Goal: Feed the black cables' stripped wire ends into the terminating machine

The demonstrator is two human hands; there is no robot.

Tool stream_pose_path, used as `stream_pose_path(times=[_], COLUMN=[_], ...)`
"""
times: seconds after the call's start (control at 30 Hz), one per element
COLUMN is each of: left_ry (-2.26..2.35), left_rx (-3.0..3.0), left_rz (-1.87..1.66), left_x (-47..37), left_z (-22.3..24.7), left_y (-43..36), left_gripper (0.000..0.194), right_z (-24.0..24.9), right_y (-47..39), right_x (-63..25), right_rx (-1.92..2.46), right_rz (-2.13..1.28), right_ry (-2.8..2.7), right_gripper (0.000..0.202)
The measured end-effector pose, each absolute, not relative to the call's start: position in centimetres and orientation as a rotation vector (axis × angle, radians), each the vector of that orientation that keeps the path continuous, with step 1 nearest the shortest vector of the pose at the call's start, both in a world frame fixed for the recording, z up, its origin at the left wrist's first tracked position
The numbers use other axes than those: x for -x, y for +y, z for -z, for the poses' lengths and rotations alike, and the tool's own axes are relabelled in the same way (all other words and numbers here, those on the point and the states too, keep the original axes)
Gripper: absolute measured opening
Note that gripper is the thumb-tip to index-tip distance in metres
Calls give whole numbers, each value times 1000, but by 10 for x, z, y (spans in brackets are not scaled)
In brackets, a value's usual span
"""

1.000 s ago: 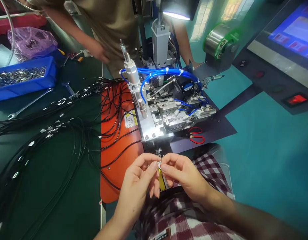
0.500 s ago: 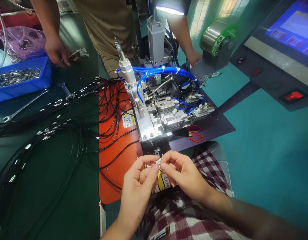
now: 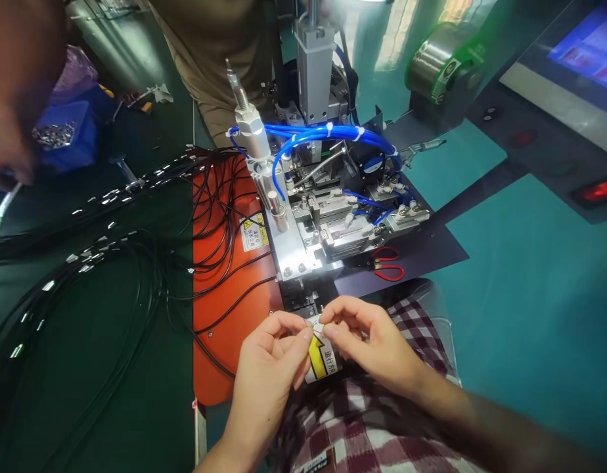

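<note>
My left hand (image 3: 271, 355) and my right hand (image 3: 370, 341) meet at the front edge of the machine, each closed in a fingertip pinch. Between the fingertips runs a short thin wire (image 3: 317, 330), reddish in part; its ends are hidden in my fingers. Directly below lies a white label with a yellow arrow (image 3: 317, 358). Just beyond my fingers stands the metal fixture (image 3: 293, 253) of the machine, with blue air hoses (image 3: 318, 133) arching over it. Red-handled snips (image 3: 389, 265) rest to its right.
Black cables (image 3: 136, 246) with shiny ends spread over the green table (image 3: 111, 407) and orange base (image 3: 219, 368). A co-worker's blurred hand (image 3: 10, 141) is over a wrench (image 3: 5, 205) at left. Blue bin (image 3: 77, 148), solder spool (image 3: 434, 62) and control panel (image 3: 544, 131) stand around.
My fingertips have drawn slightly apart, showing the wire and more of the arrow label. The co-worker's hand has swung left and nearer, to the wrench, which has shifted left. The view has tilted slightly.
</note>
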State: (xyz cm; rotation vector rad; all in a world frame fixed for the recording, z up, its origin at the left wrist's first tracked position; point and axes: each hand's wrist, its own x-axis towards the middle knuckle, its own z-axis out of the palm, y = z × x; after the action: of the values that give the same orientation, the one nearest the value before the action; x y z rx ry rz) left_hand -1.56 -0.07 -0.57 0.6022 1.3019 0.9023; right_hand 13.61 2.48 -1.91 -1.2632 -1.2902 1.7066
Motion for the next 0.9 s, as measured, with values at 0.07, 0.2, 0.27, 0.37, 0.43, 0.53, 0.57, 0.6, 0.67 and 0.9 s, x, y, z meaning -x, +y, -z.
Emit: stream_pose_path(times=[0.07, 0.2, 0.27, 0.37, 0.43, 0.53, 0.57, 0.6, 0.67, 0.9], left_ry=[1290, 1292, 1293, 1300, 1300, 1283, 1281, 1285, 1307, 1290], left_rx=[-597, -591, -601, -636, -659, -680, -685, -691, -706, -713], left_rz=[-886, -851, -815, -770, -749, -715, -701, -687, -662, -599], left_x=[16, 16, 17, 18, 19, 18, 17, 16, 14, 15], left_z=[5, 5, 6, 7, 6, 2, 0, -2, -5, -4], left_y=[0, 1, 0, -1, -1, 1, 2, 3, 4, 5], left_gripper=[23, 24, 25, 25, 24, 23, 23, 22, 20, 20], right_z=[17, 17, 17, 15, 14, 11, 10, 10, 9, 8], right_y=[31, 37, 40, 43, 46, 50, 51, 53, 54, 57], right_x=[-141, -142, -142, -144, -147, -151, -152, -153, -155, -161], right_rx=[1259, 1217, 1182, 1133, 1114, 1070, 1053, 1035, 1002, 939], right_rz=[-1737, -1812, -1827, -1863, -1890, -1979, -2018, -2052, -2072, -1971], right_ry=[-1248, -1192, -1202, -1280, -1341, -1404, -1419, -1436, -1493, -1755], right_gripper=[18, 24, 23, 22, 21, 23, 24, 24, 24, 19])
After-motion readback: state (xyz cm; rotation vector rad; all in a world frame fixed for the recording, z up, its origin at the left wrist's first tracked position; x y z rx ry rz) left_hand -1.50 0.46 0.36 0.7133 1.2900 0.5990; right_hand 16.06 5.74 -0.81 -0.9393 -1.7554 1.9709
